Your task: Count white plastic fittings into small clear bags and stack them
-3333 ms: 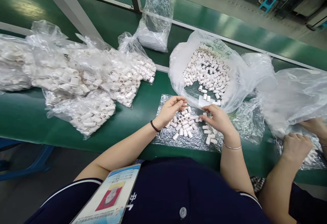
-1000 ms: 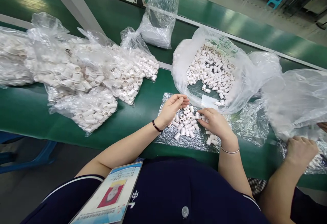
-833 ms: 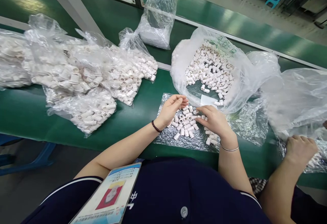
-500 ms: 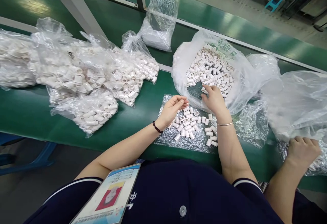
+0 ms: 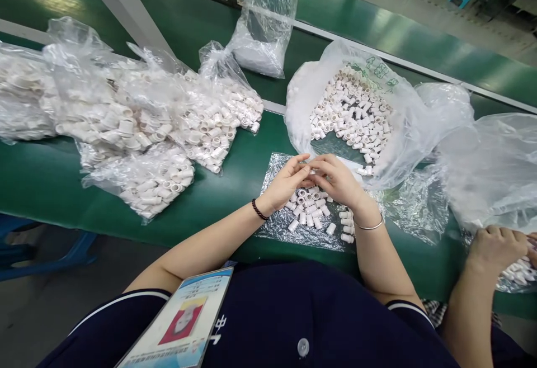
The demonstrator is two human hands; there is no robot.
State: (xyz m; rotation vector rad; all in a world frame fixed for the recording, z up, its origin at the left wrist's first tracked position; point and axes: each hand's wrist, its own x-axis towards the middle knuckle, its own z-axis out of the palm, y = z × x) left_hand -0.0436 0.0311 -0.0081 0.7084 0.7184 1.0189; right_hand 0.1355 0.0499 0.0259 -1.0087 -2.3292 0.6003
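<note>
My left hand and my right hand meet at the fingertips above a clear plastic bag lying flat. A bit of a white plastic pipe fitting shows between the curled fingers of both hands; most of it is hidden. Loose white pipe fittings lie heaped on the flat bag below, with a short row of them beside my right wrist. Just beyond my hands, a large translucent bag stands wide open, with many more fittings inside.
Filled, tied bags of white fittings crowd the left of the green table. Another clear bag stands at the back. On the right are crumpled plastic, a big translucent bag and a co-worker's hand.
My right hand has left the open bag and come left and toward me to meet my left hand. Another hand now shows at the right edge by the co-worker's hand.
</note>
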